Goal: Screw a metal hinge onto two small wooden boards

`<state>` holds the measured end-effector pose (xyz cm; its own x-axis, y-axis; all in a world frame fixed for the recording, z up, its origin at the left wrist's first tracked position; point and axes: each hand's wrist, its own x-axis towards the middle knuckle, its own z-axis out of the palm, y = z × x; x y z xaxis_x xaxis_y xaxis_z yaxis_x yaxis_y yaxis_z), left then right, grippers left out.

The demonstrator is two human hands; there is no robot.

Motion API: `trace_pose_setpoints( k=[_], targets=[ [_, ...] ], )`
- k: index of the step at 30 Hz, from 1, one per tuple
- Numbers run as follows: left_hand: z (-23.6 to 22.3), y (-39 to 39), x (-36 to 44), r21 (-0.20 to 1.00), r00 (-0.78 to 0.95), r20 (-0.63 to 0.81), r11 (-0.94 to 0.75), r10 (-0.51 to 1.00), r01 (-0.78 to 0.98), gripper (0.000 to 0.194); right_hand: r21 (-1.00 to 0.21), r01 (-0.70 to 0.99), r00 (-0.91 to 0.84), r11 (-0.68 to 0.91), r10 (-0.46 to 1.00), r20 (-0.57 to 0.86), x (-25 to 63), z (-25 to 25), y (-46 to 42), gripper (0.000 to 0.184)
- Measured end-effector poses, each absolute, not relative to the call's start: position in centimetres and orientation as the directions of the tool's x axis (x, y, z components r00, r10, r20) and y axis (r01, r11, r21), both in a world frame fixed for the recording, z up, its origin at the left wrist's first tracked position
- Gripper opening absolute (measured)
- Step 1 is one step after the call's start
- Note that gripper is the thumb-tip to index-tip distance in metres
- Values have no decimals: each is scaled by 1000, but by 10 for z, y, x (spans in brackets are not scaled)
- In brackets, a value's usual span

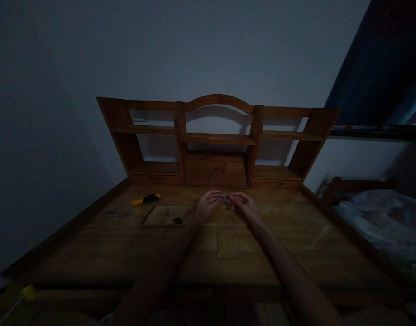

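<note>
A small, shiny metal piece [225, 198], perhaps a hinge but too small and dark to be sure, is held level between my two hands above the wooden desk. My left hand [208, 203] pinches its left end, while the fingertips of my right hand [242, 202] close on its right end. Beneath and left of my hands lies a long wooden board [167, 215] with dark stains and a hole. A smaller, roughly square board [228, 243] lies nearer me, between my forearms.
A screwdriver [146, 199] with a yellow and black handle lies on the desk [126, 253] at left, beside several screws [117, 216]. Wooden shelves [217, 139] stand along the back against the wall. A yellow-tipped object [28, 292] is at lower left.
</note>
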<state>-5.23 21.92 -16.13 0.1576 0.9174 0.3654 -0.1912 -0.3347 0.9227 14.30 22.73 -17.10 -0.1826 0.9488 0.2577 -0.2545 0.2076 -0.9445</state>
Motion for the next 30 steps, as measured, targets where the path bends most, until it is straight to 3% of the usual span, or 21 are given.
trace_pose_setpoints(
  k=[15, 30],
  targets=[
    [-162, 220, -51, 945, 181, 311, -284, 933, -161, 52, -965, -208, -184, 159, 963, 198, 143, -167, 225, 39],
    [-163, 220, -49, 953, 133, 285, -265, 949, -149, 43, -961, -212, -186, 178, 958, 218, 143, -168, 226, 34]
  ],
)
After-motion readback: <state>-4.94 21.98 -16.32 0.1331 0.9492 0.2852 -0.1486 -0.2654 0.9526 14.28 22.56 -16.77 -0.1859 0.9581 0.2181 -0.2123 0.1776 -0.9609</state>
